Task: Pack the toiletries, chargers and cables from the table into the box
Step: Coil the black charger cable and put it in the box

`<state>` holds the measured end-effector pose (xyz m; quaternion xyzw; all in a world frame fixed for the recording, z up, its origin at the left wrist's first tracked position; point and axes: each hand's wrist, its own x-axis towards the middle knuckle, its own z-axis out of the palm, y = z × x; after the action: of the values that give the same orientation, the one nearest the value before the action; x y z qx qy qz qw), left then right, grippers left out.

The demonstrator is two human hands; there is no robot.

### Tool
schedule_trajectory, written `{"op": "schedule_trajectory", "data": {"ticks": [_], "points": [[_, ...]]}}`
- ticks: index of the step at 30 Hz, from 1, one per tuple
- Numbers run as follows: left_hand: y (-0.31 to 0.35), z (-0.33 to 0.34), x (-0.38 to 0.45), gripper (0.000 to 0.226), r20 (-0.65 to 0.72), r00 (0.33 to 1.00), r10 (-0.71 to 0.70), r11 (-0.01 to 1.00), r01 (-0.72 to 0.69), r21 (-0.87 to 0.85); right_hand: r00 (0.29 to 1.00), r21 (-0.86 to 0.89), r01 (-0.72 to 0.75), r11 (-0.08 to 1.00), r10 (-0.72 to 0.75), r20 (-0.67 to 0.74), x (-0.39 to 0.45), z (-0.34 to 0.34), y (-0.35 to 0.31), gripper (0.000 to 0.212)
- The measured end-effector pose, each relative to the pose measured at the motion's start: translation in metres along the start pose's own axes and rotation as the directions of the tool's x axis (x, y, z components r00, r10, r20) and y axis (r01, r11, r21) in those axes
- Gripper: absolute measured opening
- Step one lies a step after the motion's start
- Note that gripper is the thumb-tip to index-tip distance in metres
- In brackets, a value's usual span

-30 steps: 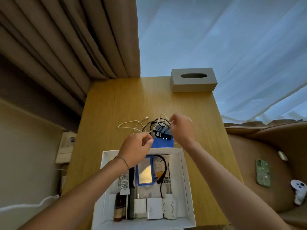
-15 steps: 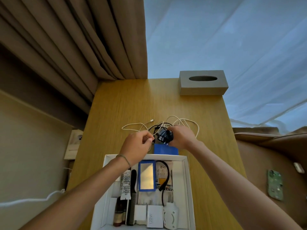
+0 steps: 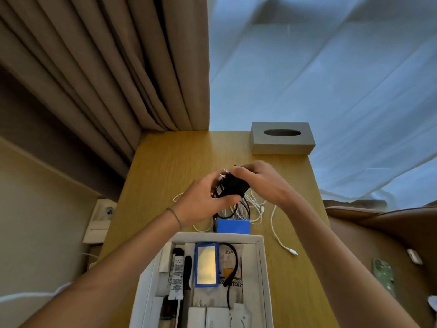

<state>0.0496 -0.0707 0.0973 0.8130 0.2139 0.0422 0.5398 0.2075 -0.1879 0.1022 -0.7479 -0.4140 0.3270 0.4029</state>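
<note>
My left hand and my right hand both grip a black charger held above the table, its metal prongs pointing up and left. Its black cord hangs down into a tangle of white cables lying on the wooden table. A blue block sits just behind the white box. Inside the box lie a blue-framed mirror, a white tube, a black comb, a black cable and white chargers.
A grey tissue box stands at the table's back right. Curtains hang behind. A wall socket is left of the table. On the brown seat at right lie a green phone and small white items.
Both hands have lifted the black charger up off the cable pile and away from the blue block. The white cable's end now trails to the right on the table.
</note>
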Motion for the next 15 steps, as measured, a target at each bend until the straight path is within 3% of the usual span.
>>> {"op": "schedule_trajectory", "data": {"ticks": [4,7,9,11,13,15], "points": [[0.014,-0.006,-0.009,0.038,-0.097,0.995,0.028,0.967,-0.051,-0.249,1.0,0.223,0.006,0.975,0.0,-0.028,-0.005,0.004,-0.015,0.071],[0.02,-0.018,-0.019,0.03,-0.217,0.976,-0.016,0.904,-0.079,-0.421,0.989,0.556,-0.071,0.828,-0.016,0.149,-0.015,0.02,-0.014,0.075],[0.023,-0.027,-0.025,0.037,-0.227,0.967,-0.113,0.779,-0.055,-0.624,0.959,0.556,-0.087,0.827,-0.081,0.271,-0.024,0.037,-0.015,0.065],[0.024,-0.037,-0.029,0.047,-0.222,0.956,-0.19,0.665,-0.041,-0.746,0.948,0.485,-0.049,0.873,-0.112,0.296,-0.031,0.056,-0.021,0.047],[0.025,-0.044,-0.031,0.047,-0.24,0.938,-0.252,0.585,-0.05,-0.809,0.975,0.485,-0.031,0.874,-0.081,0.208,-0.033,0.072,-0.028,0.031],[0.022,-0.051,-0.032,0.043,-0.261,0.916,-0.306,0.525,-0.066,-0.849,0.995,0.491,-0.037,0.87,-0.013,0.099,-0.033,0.083,-0.033,0.03]]}}
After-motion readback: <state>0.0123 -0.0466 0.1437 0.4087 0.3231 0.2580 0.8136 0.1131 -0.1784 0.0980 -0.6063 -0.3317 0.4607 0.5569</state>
